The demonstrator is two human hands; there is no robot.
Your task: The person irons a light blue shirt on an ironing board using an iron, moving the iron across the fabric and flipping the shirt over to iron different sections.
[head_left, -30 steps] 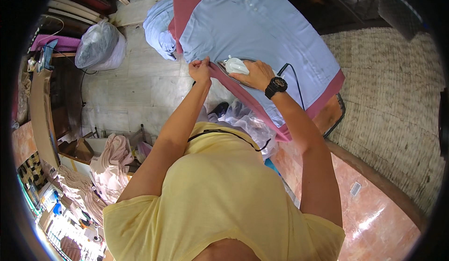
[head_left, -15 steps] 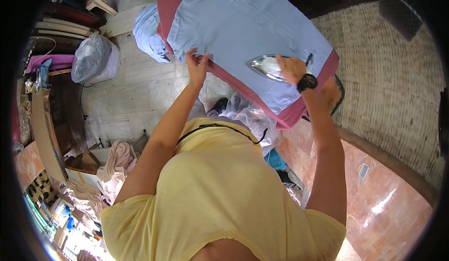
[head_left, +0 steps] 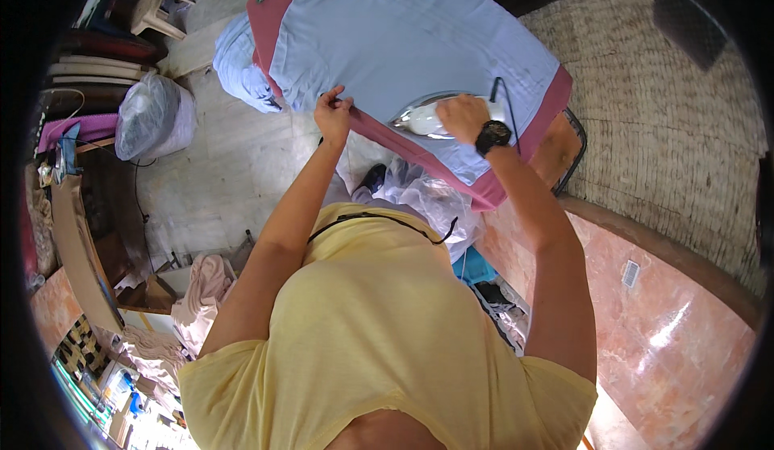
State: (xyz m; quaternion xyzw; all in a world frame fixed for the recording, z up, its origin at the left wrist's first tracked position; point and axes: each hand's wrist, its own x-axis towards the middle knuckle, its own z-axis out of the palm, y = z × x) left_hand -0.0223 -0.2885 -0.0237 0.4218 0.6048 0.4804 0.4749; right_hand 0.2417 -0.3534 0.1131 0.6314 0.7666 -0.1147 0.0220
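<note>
Shirt [head_left: 411,43], light blue, lies spread flat over the maroon ironing board [head_left: 484,196]. At the board's near edge the left hand [head_left: 332,116] pinches the shirt's hem between its fingertips. Toward the board's right end, the right hand [head_left: 463,118], wearing a black watch, is closed around the iron [head_left: 423,118] resting on the cloth.

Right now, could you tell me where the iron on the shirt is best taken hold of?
By its top handle, from above: the iron sits soleplate-down on the light blue shirt, handle facing up, where the right hand wraps it. The cord leaves by the wrist.
</note>
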